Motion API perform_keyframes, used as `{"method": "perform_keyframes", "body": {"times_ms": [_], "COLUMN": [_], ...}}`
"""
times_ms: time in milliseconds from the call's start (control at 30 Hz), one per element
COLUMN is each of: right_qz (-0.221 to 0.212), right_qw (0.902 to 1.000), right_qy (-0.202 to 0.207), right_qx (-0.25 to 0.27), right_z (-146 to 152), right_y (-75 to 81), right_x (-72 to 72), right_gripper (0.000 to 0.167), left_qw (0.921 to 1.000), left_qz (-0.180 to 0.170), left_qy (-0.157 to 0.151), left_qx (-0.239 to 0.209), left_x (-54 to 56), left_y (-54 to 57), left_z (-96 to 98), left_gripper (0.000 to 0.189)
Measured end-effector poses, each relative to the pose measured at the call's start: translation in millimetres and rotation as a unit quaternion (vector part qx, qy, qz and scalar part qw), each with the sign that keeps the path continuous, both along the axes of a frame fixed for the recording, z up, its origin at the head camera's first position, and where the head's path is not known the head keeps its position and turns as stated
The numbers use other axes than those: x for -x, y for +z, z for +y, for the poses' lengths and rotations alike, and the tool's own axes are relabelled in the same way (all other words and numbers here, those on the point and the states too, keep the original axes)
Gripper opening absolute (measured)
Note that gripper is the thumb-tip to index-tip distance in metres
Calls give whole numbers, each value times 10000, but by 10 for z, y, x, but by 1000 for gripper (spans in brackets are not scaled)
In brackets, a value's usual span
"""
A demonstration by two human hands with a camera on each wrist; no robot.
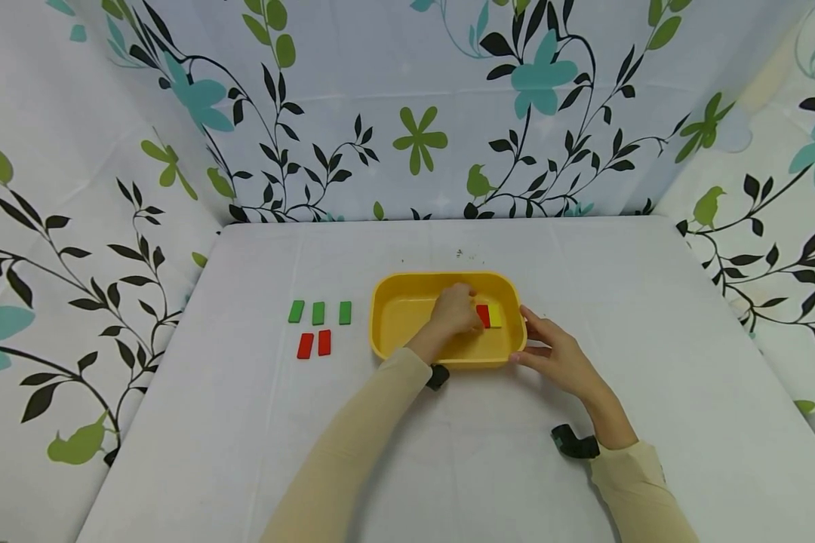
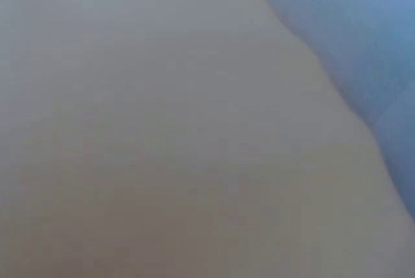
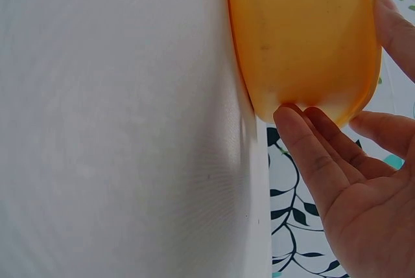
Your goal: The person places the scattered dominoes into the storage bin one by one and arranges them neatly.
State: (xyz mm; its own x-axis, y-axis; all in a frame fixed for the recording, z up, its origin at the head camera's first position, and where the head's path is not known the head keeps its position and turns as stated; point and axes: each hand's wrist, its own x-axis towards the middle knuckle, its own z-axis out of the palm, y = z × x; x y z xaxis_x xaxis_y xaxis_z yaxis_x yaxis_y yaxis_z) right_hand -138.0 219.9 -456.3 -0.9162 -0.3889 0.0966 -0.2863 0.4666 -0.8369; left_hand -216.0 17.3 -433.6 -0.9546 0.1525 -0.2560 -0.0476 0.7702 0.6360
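A yellow tray (image 1: 407,277) stands on the white table. My left hand (image 1: 451,311) reaches down into it; its fingertips are mostly hidden, so what they hold cannot be told. Against that hand's right side lie a red block (image 1: 483,317) and a yellow block (image 1: 495,315), side by side. My right hand (image 1: 558,356) holds the tray's right end, its fingers spread about the near right corner. In the right wrist view the fingers of that hand (image 3: 363,194) meet the end of the tray (image 3: 311,38). The left wrist view is only a blur.
Left of the tray lie three green blocks, one of them the middle green block (image 1: 318,313), and below them two red blocks, the right one (image 1: 324,342) nearer the tray. Patterned cloth (image 1: 394,98) hangs behind and beside the table (image 1: 244,452).
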Motion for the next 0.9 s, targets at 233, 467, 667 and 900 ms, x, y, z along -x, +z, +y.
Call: {"method": "perform_keyframes", "body": {"times_ms": [233,467,667,900], "right_qz": [-81,-169,-79,-116], "right_qw": [9999,9999,10000,9999], "right_qy": [2,15,-14,-57], "right_qx": [-72,7,-31,-82], "right_z": [-1,-12,-22,-8], "right_y": [10,10,5,10], "right_x": [-7,-8,-2,3], "right_gripper": [83,83,82,83], "left_qw": [9985,9910,9796,9690], "left_qz": [-31,9,275,919], "left_qy": [29,-135,-162,426], "left_qx": [-546,-1334,-1983,-2252], "left_x": [-75,-273,-514,-708], "left_y": [145,458,795,932], "left_z": [-109,-349,-815,-1414], "left_gripper": [63,62,59,59]}}
